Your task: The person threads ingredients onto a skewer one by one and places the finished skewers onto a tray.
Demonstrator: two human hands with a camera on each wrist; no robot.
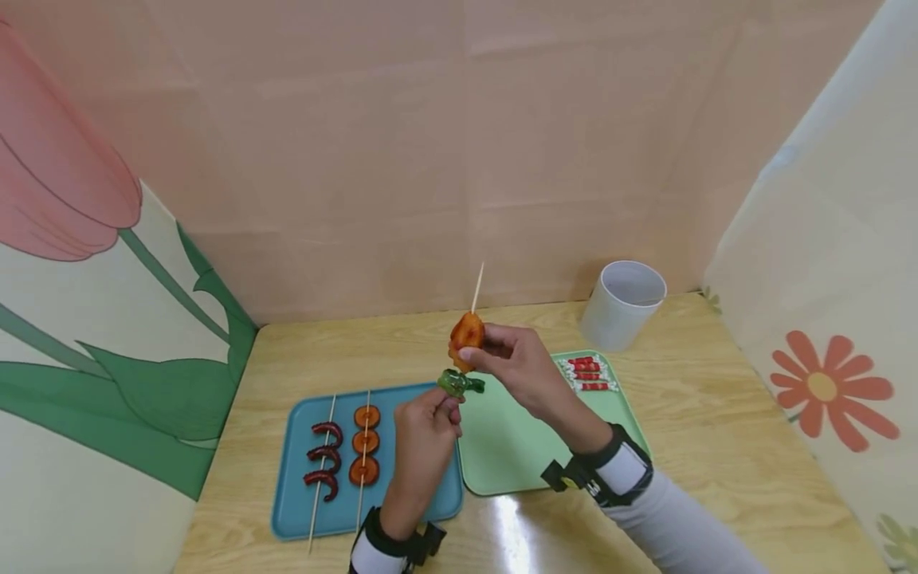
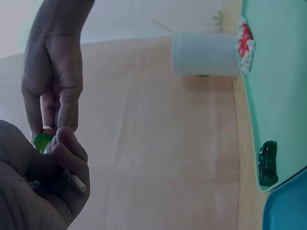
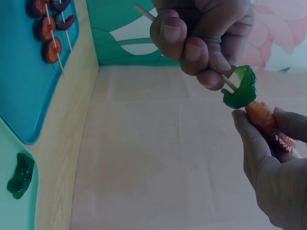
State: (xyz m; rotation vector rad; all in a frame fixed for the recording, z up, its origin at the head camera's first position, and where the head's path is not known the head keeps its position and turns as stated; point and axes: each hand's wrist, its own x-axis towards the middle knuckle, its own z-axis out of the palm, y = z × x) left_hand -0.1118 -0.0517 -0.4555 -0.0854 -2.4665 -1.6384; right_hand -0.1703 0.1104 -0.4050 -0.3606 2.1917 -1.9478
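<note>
My left hand (image 1: 419,442) grips a thin wooden skewer (image 1: 477,287), its lower end poking out of the fist in the left wrist view. A glossy green pepper piece (image 3: 245,91) is threaded on it just above the left fingers. With thumb and fingers, my right hand (image 1: 527,375) pinches an orange-brown piece like a roasted chicken wing (image 3: 265,122), right above the pepper. The skewer's bare tip stands out beyond that piece in the head view. Another dark green pepper piece (image 2: 267,164) lies in the corner of the light green tray (image 1: 502,446).
On the left, a blue tray (image 1: 287,486) bears one skewer of curled dark red sausage pieces (image 1: 324,454) and one of round orange-brown slices (image 1: 365,442). Several red-and-white wrapped sticks (image 1: 590,373) lie in the green tray's far corner. Behind it stands a whitish cup (image 1: 617,315).
</note>
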